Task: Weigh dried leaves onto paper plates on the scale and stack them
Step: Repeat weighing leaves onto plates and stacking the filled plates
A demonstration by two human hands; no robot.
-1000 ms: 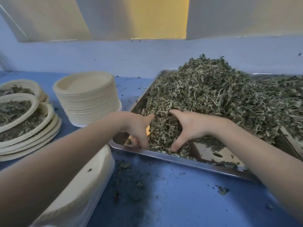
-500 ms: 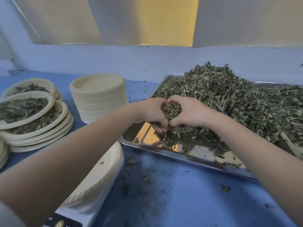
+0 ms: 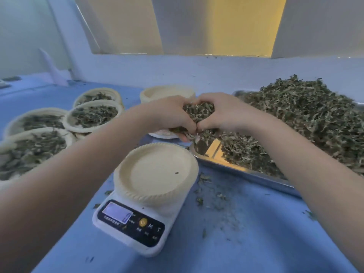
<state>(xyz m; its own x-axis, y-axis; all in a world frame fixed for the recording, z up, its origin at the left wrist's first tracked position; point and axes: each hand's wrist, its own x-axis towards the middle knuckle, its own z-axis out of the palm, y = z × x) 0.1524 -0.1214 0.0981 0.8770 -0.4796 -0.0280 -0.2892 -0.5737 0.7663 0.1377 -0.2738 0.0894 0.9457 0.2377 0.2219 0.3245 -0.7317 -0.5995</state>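
Note:
My left hand [image 3: 169, 113] and my right hand [image 3: 226, 113] are cupped together around a handful of dried leaves [image 3: 199, 112], lifted above the tray's left end. A few leaves hang below the fingers. Nearer to me, an empty paper plate [image 3: 157, 172] sits on a white digital scale [image 3: 134, 223] whose display is lit. The big heap of dried leaves [image 3: 303, 119] fills a metal tray [image 3: 246, 172] on the right.
Several plates filled with leaves [image 3: 94, 115] lie overlapping at the left on the blue table [image 3: 246, 233]. A stack of empty plates [image 3: 167, 93] stands behind my hands. Loose leaf crumbs are scattered between the scale and the tray. A wall runs along the back.
Both hands closed around a bunch of leaves in the tray, lifted it and carried it left. The view tilted down, bringing the scale with its plate into sight.

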